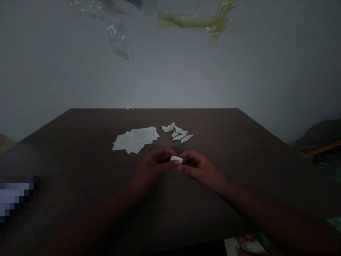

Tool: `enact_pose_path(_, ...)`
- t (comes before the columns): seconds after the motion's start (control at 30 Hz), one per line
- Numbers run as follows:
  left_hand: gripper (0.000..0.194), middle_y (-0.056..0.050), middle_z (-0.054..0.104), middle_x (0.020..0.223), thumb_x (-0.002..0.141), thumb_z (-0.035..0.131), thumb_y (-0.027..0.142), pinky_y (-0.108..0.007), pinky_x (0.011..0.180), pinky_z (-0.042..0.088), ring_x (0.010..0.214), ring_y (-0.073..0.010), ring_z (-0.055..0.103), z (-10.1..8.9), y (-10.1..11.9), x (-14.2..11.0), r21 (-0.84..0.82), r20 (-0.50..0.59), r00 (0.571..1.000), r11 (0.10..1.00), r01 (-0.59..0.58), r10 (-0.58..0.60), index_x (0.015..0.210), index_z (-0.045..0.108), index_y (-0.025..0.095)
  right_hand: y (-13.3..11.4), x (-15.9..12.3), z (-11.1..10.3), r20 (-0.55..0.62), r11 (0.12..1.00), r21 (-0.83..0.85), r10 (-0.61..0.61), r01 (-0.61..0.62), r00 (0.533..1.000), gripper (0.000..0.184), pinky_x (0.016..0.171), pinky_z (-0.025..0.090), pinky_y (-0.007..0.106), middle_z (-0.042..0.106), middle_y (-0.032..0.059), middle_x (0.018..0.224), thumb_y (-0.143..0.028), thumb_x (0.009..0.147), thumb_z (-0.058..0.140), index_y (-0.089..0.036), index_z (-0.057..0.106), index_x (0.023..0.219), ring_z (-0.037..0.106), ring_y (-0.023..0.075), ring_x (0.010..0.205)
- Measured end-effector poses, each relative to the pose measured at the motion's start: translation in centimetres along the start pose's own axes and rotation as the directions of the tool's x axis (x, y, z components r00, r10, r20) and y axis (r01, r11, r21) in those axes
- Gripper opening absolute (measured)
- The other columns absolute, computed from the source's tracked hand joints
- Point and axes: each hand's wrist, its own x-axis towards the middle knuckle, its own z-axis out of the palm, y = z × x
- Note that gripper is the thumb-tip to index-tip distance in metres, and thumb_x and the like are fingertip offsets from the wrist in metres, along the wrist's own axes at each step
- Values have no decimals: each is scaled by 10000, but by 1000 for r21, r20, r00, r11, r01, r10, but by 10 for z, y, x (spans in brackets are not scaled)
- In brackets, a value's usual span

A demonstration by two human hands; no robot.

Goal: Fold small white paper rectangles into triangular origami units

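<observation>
Both hands meet over the middle of a dark wooden table (pixel 239 142). My left hand (pixel 153 167) and my right hand (pixel 198 167) pinch a small folded white paper piece (pixel 176 159) between their fingertips, fingers curled closed around it. Just beyond the hands lies a loose stack of small printed paper slips (pixel 135 138). To its right sits a cluster of several folded white paper pieces (pixel 178 132).
A plain grey wall (pixel 266 71) rises behind the table's far edge. Clear plastic (pixel 117 39) and a yellowish plastic strip (pixel 197 19) hang at the top. A blurred patch (pixel 14 197) sits at the left. Colourful printed items (pixel 247 245) lie at the near edge.
</observation>
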Motion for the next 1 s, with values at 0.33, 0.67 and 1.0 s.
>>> enact_pose_path(0.33,278,-26,823,831,762,986,451,-355,769,569,778,-216,720,-2,-9,2,-37,-8,996,995,92,-92,867,849,234,-3,1,-7,136,995,-94,55,-42,989,385,730,471,320,666,-4,749,-537,977,837,-234,720,769,563,176,744)
enact_pose_path(0.67,284,-81,848,1019,1066,626,212,-391,888,602,941,-263,757,-5,14,-16,546,325,831,628,-555,452,1112,897,284,-2,4,-9,152,999,34,-13,8,988,446,751,512,336,706,1,745,-611,925,909,-244,746,732,621,184,729)
enact_pose_path(1.0,214,-73,880,1069,975,740,300,-392,946,622,968,-271,793,-8,9,-6,478,287,922,796,-372,258,1143,868,268,6,-1,-16,231,997,-66,-23,39,973,422,778,565,348,759,23,804,-625,1038,800,-245,814,854,683,205,769)
